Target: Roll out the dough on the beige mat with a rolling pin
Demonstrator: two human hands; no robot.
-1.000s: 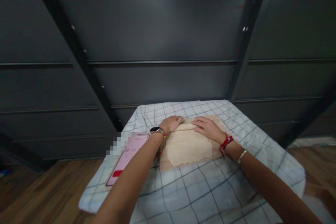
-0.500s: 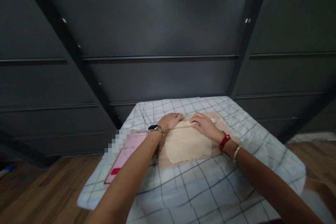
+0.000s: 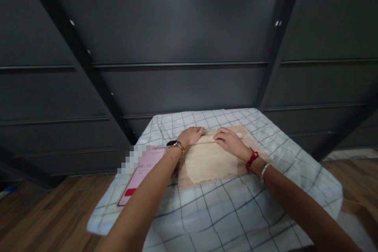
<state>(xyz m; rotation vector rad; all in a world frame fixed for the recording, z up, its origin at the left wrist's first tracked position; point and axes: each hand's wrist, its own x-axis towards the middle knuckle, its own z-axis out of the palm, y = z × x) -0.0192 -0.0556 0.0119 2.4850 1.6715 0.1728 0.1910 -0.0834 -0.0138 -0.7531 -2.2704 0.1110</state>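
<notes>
The left hand (image 3: 191, 136) and right hand (image 3: 230, 141) lie side by side on the roll (image 3: 210, 138) of dough near the desk's (image 3: 236, 212) far edge. Their fingers press flat on top, not shut around it. The roll runs left to right. The flat dough (image 3: 211, 161) lies toward the near edge from both hands.

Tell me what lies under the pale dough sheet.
A brown board shows around the dough sheet, lying on the checked cloth. The board's middle and whatever the cloth covers are hidden.
</notes>
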